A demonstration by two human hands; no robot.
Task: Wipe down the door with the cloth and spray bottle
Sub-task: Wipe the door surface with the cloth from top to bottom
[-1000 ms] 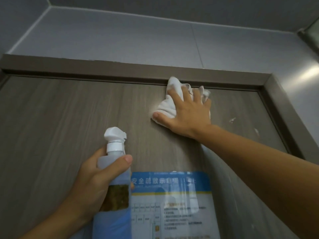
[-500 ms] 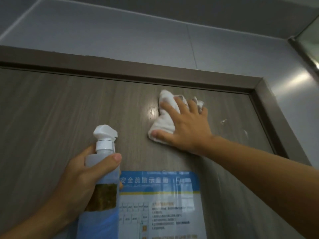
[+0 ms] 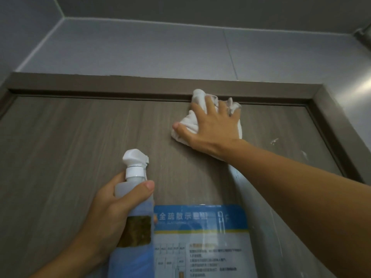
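Note:
The grey-brown wood-grain door [image 3: 70,149] fills the view. My right hand [image 3: 212,127] presses a crumpled white cloth [image 3: 188,121] flat against the door's upper part, with the cloth's top touching the door frame [image 3: 120,85]. My left hand [image 3: 112,213] grips a translucent spray bottle [image 3: 134,207] with a white trigger head, held upright in front of the door and below the cloth. The bottle holds bluish liquid and has a dark label.
A blue-and-white printed notice [image 3: 202,243] is stuck to the door, just right of the bottle. White smears [image 3: 274,141] mark the door near its right edge. Grey wall panels [image 3: 160,51] rise above the frame.
My right hand has slid the cloth back up the door to the top frame after a downward stroke. My left hand and the bottle have stayed about where they were.

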